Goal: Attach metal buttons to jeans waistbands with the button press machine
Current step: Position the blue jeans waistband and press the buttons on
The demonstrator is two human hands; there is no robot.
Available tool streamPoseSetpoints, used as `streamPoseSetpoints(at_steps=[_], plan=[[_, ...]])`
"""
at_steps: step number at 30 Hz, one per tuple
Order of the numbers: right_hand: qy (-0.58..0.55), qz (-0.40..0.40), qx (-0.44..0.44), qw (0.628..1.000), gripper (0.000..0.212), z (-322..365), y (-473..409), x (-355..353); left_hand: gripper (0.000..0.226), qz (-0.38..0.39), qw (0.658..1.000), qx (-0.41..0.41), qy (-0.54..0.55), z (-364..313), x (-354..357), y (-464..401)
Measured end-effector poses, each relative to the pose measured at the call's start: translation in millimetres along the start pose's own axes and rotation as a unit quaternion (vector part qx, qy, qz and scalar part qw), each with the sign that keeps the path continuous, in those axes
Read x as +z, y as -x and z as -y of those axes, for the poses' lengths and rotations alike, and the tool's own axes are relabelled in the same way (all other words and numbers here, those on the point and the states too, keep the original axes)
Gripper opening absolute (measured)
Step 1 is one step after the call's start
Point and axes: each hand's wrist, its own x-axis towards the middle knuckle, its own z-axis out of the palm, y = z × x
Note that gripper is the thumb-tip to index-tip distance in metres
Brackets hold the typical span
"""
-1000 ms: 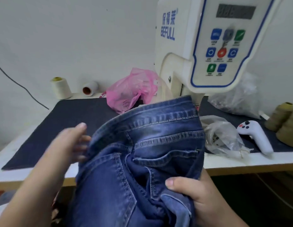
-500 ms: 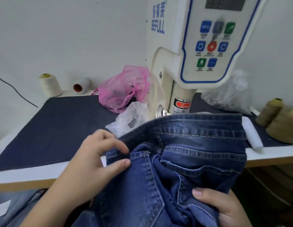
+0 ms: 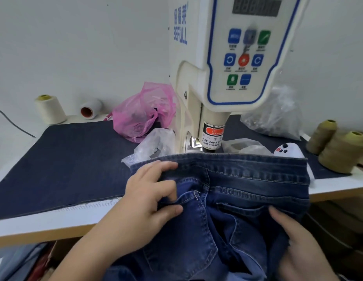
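My left hand (image 3: 150, 191) pinches the jeans (image 3: 227, 199) waistband, right hand (image 3: 298, 240) grips lower denim, centre frame below the button press machine (image 3: 213, 134); no button attached yet.

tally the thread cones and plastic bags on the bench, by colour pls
Cream thread cones: 1
White spools lying on their side: 1
Olive thread cones: 2
Pink plastic bags: 1
Clear plastic bags: 3
Total: 8
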Motion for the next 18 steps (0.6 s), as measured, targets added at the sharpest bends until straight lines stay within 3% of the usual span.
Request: streamPoseSetpoints(at_steps=[3,6,7,8,10,11,12,14,16,18], plan=[[0.14,-0.089,-0.104,0.981,0.046,11,-3,1,0.036,0.039,0.997,-0.012,-0.068,-3,8,-7],[0.349,-0.189,-0.204,0.895,0.033,22,-4,-2,0.035,0.03,0.994,0.016,-0.101,-9,11,-10],[0.441,-0.207,-0.248,0.837,0.036,27,-3,-1,0.035,0.022,0.994,0.033,-0.106,-11,12,-9],[0.546,-0.216,-0.299,0.752,0.044,31,-1,2,0.036,0.019,0.993,0.048,-0.106,-14,11,-8],[0.709,-0.186,-0.417,0.537,0.074,36,3,13,0.036,0.022,0.992,0.076,-0.099,-18,11,-6],[0.743,-0.152,-0.451,0.471,0.085,35,4,22,0.036,0.031,0.992,0.089,-0.089,-21,10,-6],[0.767,-0.118,-0.456,0.435,0.089,34,4,31,0.035,0.044,0.991,0.1,-0.076,-24,9,-5],[0.819,-0.061,-0.397,0.41,0.087,30,1,52,0.033,0.062,0.989,0.119,-0.056,-30,5,-4],[0.833,-0.02,-0.283,0.474,0.077,26,-8,68,0.033,0.077,0.987,0.135,-0.043,-34,-1,-3],[0.803,-0.002,-0.249,0.541,0.067,26,-16,72,0.036,0.102,0.983,0.147,-0.031,-36,-9,-4]])
